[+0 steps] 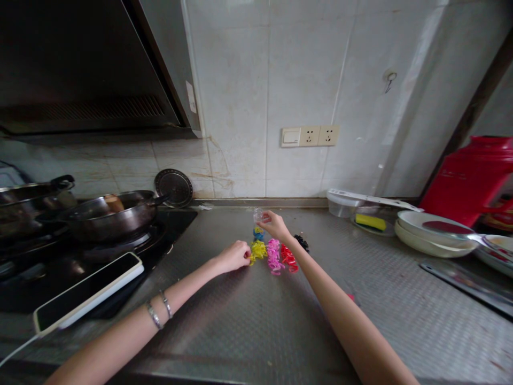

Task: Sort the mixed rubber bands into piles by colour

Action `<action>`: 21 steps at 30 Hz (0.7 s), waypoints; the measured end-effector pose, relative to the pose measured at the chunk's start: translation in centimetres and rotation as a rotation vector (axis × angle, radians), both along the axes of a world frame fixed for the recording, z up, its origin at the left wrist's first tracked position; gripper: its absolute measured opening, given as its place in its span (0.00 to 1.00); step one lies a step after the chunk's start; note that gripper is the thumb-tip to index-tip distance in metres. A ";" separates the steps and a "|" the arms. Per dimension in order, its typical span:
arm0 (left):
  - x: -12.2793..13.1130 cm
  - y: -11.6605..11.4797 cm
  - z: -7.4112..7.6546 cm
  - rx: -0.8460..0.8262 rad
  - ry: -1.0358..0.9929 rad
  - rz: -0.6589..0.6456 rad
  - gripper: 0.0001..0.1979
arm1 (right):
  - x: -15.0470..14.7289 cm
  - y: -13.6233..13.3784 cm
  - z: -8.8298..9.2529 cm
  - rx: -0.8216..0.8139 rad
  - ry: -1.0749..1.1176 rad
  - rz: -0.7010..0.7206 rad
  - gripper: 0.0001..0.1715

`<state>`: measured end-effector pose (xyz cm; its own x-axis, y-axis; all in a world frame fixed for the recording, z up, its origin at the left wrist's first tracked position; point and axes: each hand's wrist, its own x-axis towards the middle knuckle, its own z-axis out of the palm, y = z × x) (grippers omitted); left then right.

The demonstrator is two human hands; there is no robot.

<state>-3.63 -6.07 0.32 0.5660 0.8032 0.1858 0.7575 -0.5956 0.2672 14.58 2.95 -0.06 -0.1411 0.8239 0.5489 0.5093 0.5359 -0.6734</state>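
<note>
Small loops that look like rubber bands lie in colour-sorted piles on the steel counter. My right hand (273,225) is pinched on a small clear jar (257,215) behind the piles. Just below the jar are blue bands (258,235) with a little yellow among them. My left hand (235,255) is closed, its fingertips at the left edge of the yellow bands (258,250); whatever they pinch is hidden. Pink bands (274,256) and red bands (288,258) lie to the right. Black bands (301,243) are partly behind my right forearm.
A gas stove with a pan (114,214) and a phone (90,291) at its edge are on the left. At right stand a plastic tub (340,206), stacked bowls (428,238), a knife (460,283) and a red thermos (467,179). A tiled wall closes the back.
</note>
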 end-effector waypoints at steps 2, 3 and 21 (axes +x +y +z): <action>-0.1 0.3 0.2 -0.002 -0.034 -0.009 0.07 | 0.0 -0.1 0.1 -0.002 0.002 -0.001 0.23; -0.1 0.5 0.3 -0.002 -0.051 -0.004 0.08 | 0.0 -0.1 0.1 -0.003 0.002 -0.001 0.23; 2.9 8.2 11.9 0.089 -0.128 0.004 0.10 | 0.0 -0.7 0.6 -0.024 0.018 0.004 0.20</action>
